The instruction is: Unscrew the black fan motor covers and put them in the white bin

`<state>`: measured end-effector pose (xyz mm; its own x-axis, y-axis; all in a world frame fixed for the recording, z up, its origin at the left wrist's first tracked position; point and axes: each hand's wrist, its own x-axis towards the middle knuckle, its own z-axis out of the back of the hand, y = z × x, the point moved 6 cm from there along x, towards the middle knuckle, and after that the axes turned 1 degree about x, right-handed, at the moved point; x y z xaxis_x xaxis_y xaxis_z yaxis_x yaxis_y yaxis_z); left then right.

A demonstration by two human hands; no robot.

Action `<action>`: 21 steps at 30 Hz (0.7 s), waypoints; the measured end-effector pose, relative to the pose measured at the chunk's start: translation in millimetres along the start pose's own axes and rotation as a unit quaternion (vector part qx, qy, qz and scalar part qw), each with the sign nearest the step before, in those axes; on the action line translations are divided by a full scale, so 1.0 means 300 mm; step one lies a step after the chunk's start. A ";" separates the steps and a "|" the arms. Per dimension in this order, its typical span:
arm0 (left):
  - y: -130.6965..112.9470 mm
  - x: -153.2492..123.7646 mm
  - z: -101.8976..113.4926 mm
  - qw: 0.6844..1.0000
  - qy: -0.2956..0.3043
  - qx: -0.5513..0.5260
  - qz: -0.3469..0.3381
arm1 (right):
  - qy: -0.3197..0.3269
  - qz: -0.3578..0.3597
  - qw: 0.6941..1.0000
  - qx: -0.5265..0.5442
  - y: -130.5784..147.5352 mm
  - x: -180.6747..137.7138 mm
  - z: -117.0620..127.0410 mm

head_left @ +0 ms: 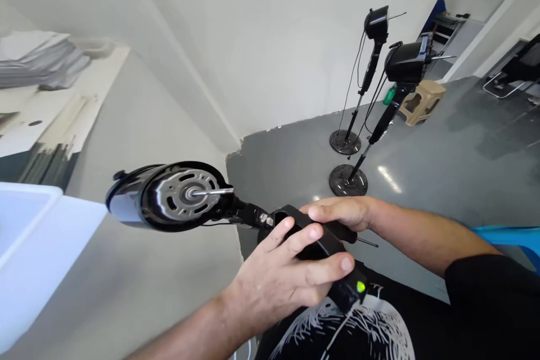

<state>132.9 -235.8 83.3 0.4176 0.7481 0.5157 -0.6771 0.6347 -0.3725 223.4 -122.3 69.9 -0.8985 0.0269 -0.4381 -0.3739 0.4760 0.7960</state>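
Note:
A fan motor head [185, 194] with a bare metal shaft tilts toward the left, its neck running down to a black plastic housing [291, 214] between my hands. My left hand [287, 270] lies over the housing's near side with its fingers curled across it. On the far side my right hand [340, 211] grips the edge, thumb on top, its other fingers largely hidden. From under this hand a dark handle with a thin metal shaft [368, 243] sticks out, looking like a screwdriver. Close to my chest is a black box [346, 292] with a green light and a pale cord.
Two more black fan stands [377, 22] [407, 62] stand on the grey floor by the wall. Behind them is a beige stool [424, 98]. White shelving [101, 67] with stacked sheets and a pale bin [42, 236] are at left. A person [439, 8] sits far back.

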 end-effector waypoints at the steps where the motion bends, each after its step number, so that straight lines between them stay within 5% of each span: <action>1: -0.003 0.015 -0.008 0.998 0.056 -0.025 0.023 | -0.006 0.008 1.000 0.016 0.005 -0.001 0.003; 4: -0.013 0.042 0.005 0.992 0.099 -0.055 0.052 | -0.014 0.034 0.997 0.062 0.006 0.004 0.010; 9: -0.009 0.009 0.042 0.996 -0.068 0.045 0.046 | 0.008 0.060 0.995 0.084 -0.031 -0.005 0.005; 12: 0.001 -0.008 0.015 0.991 -0.081 0.065 0.080 | 0.060 0.055 0.995 0.049 -0.036 -0.029 0.004; 17: -0.081 0.064 0.010 0.969 -0.177 0.173 -0.008 | 0.174 0.052 0.983 -0.022 -0.020 -0.017 0.017; 21: -0.104 0.120 -0.006 0.969 -0.166 0.185 -0.004 | 0.230 0.087 0.967 -0.068 -0.006 0.000 0.018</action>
<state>170.3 -228.3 112.2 0.2475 0.6005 0.7603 -0.8710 0.4817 -0.0969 225.3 -118.6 66.2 -0.9464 -0.3114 -0.0854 -0.2062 0.3791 0.9021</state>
